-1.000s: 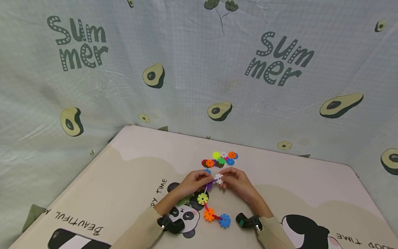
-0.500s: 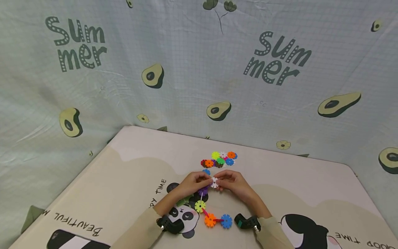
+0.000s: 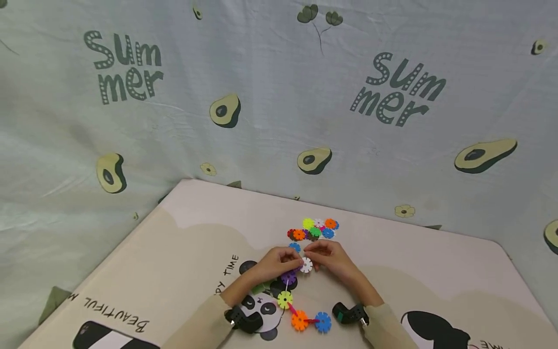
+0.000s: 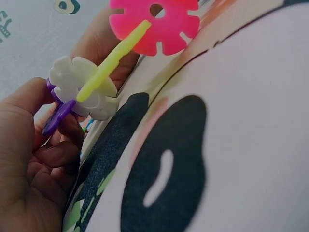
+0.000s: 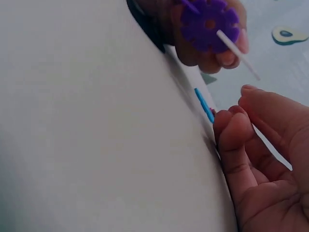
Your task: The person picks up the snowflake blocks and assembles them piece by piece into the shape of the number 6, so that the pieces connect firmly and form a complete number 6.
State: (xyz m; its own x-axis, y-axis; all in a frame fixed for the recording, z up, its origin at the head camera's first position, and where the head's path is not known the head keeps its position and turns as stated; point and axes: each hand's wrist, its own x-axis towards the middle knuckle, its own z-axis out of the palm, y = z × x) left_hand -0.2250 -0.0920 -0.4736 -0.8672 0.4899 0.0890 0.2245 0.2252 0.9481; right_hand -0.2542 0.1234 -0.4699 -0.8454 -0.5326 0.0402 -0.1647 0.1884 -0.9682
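Observation:
A chain of slotted plastic snowflake discs hangs from my left hand (image 3: 279,261), which pinches a purple disc (image 4: 60,117) at its edge in the left wrist view. A white disc (image 3: 306,265) sits at the chain's upper end, just beyond the left fingertips. Below come another purple disc (image 3: 288,277), a yellow disc (image 3: 285,300), an orange disc (image 3: 299,320) and a blue disc (image 3: 323,322), with edge-on pieces between them. My right hand (image 3: 331,257) is beside the white disc, fingers loosely bent. Nothing is between its thumb and fingers in the right wrist view.
Several loose discs lie in a pile, among them a green disc (image 3: 315,232), beyond the hands. A single blue disc (image 3: 294,247) lies nearer. The tablecloth (image 3: 209,208) has printed pandas, and a hanging cloth (image 3: 261,72) with avocado prints stands behind the table.
The right fingers, which were at the white disc, have come off it. The white disc and the chain have moved down toward the person, still pinched in the left hand.

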